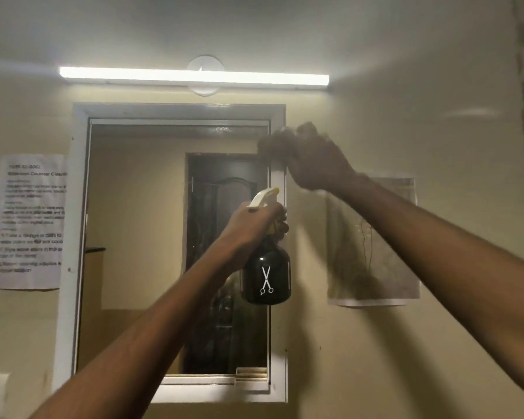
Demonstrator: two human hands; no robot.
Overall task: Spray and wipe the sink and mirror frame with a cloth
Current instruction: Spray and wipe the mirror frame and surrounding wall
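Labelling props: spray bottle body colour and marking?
Black body with a white scissors emblem, whitish trigger head; clearest in the head view.

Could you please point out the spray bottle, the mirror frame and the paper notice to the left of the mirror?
spray bottle [266,276]: head view, on its dark body by the scissors mark.
mirror frame [70,237]: head view, on its white left side.
paper notice [31,222]: head view, on the middle of the printed sheet.

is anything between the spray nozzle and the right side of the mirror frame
Nothing visible does. The left hand holds the spray bottle right at the mirror frame; the right hand with the blurred cloth is higher up.
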